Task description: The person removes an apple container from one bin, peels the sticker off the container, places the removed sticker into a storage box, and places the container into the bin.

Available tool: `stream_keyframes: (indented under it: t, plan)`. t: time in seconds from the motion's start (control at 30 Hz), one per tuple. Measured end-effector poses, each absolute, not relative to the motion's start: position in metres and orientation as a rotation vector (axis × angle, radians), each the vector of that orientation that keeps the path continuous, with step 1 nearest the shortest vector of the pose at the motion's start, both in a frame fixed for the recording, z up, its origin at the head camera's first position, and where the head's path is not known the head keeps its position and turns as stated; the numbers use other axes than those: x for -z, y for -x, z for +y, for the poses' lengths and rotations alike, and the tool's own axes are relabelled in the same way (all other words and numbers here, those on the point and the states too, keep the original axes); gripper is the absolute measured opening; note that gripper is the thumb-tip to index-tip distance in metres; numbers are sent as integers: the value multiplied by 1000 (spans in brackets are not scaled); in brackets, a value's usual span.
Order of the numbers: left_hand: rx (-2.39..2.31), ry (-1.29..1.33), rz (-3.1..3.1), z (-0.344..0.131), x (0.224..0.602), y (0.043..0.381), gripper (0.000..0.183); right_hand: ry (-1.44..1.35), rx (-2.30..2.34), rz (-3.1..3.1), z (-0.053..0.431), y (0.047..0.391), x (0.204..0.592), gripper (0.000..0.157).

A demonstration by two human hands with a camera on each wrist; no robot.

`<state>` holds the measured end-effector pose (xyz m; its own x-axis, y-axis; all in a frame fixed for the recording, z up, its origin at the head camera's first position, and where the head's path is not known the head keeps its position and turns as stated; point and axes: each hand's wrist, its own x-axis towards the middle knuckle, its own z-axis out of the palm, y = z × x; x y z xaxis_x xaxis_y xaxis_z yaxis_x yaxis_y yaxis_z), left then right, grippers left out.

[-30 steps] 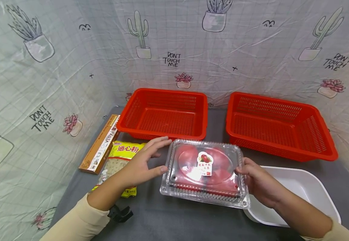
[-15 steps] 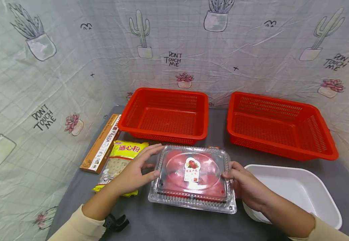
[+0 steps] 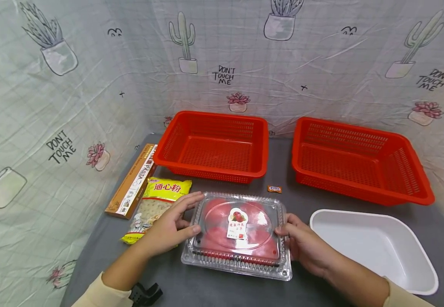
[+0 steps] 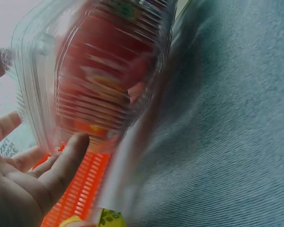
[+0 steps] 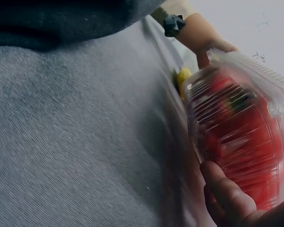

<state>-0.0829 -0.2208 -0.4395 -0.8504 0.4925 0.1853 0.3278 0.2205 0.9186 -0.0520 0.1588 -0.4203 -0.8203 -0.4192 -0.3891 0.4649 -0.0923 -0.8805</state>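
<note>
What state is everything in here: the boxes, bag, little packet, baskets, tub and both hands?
Clear plastic box: lid shut, red fruit inside
Right hand: gripping the box's right side
Left hand: fingers extended at its left edge
Left red basket: upright, open-topped
Right red basket: upright, open-topped
White tub: upright, open-topped
Pasta box: lying down, far end hidden
Yellow bag: lying flat, filled
Orange packet: lying flat

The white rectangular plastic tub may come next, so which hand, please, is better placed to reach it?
Probably the right hand: holding the clear plastic box of red fruit, it is beside the tub, whereas the left hand touches the box's opposite side.
</note>
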Motion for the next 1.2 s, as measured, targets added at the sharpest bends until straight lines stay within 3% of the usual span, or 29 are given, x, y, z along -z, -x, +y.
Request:
stream_keyframes:
  t: [0.47, 1.2]
  plan:
    - [-1680, -617, 2371, -222, 445, 72, 74, -130, 1952, 1623, 147, 44, 435, 45]
    - [-1546, -626, 2435, -223, 436, 69, 77, -125, 1897, 1676, 154, 39, 429, 72]
